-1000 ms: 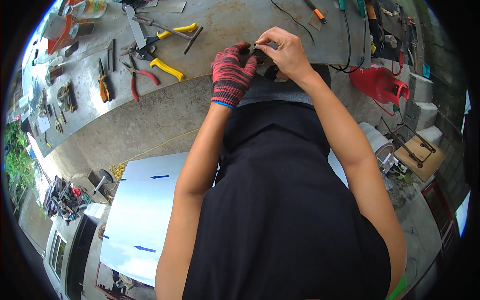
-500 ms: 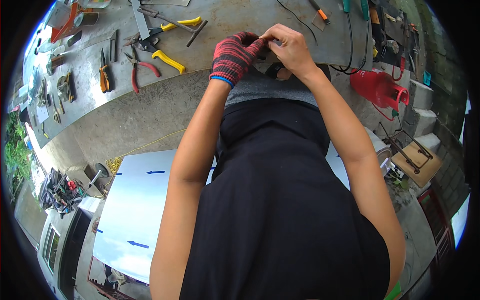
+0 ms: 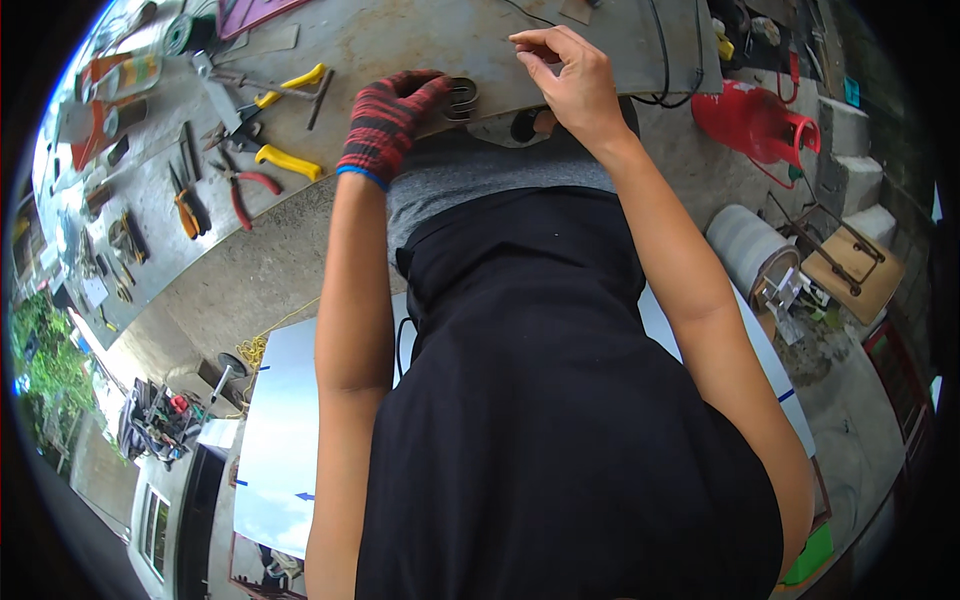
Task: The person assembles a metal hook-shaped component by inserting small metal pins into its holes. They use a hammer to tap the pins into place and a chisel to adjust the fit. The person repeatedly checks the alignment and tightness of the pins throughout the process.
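My left hand [image 3: 395, 115], in a red-and-black striped knit glove with a blue cuff, is at the near edge of the metal worktable [image 3: 390, 40]. Its fingers are closed at the left end of a small bent metal piece [image 3: 461, 98] with rounded loops; the grip itself is partly hidden by the glove. Bare and raised to the right of it, my right hand [image 3: 575, 80] has its thumb and fingers apart, with nothing visible between them. A gap separates the two hands.
Left of the glove lie yellow-handled cutters [image 3: 290, 165], a T-shaped metal bar [image 3: 320, 100], red-handled pliers [image 3: 240, 195] and orange-handled pliers [image 3: 187, 213]. Dark cables [image 3: 660, 60] hang over the table's right side. A red gas cylinder [image 3: 745, 125] is on the floor at right.
My hands, which met at the fingertips, have come apart. The gloved left hand has moved left, and the bent metal piece shows beside it. My right hand's fingers have opened; the view has shifted.
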Motion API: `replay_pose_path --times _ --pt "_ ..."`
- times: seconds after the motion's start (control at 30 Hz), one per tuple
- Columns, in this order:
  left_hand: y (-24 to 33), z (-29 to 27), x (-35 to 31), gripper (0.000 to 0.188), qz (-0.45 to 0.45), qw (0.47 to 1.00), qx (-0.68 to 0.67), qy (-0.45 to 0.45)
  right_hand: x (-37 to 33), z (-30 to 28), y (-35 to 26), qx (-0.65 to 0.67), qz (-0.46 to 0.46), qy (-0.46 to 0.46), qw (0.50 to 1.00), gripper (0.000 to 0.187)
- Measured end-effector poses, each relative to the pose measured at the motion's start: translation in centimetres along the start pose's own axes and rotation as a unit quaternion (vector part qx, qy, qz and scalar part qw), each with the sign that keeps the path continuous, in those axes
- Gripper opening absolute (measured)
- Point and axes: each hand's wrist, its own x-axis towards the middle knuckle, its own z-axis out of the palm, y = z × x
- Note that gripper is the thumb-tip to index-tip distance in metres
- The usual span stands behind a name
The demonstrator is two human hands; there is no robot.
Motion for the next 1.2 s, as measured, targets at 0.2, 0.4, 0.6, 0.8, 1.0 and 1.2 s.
replay_pose_path --times 0.2,0.4,0.6,0.8,1.0,1.2 --pt "0.0 -0.9 0.0 0.038 -0.015 1.000 0.014 -0.021 -2.1 -2.0 0.7 0.018 0.040 0.024 0.999 0.017" --pt "0.6 -0.6 -0.4 0.036 -0.042 0.999 -0.008 -0.015 -4.2 -1.7 0.9 0.017 0.047 0.006 0.999 0.015" --pt "0.3 -0.8 -0.2 0.035 -0.054 0.998 -0.006 -0.020 -3.9 0.1 0.7 0.023 -0.006 0.014 1.000 0.011" --pt "0.3 -0.8 -0.3 0.035 -0.048 0.999 -0.007 -0.017 -2.0 1.9 -0.3 0.011 -0.045 -0.007 0.999 0.008" --pt "0.1 -1.0 0.0 0.038 -0.034 0.999 0.004 -0.020 -0.5 4.3 -1.0 -0.009 -0.111 -0.044 0.993 0.011" --pt "1.4 -0.6 -0.5 0.041 -0.030 0.999 0.034 -0.013 0.5 5.3 -0.7 -0.047 -0.183 -0.058 0.980 0.015"
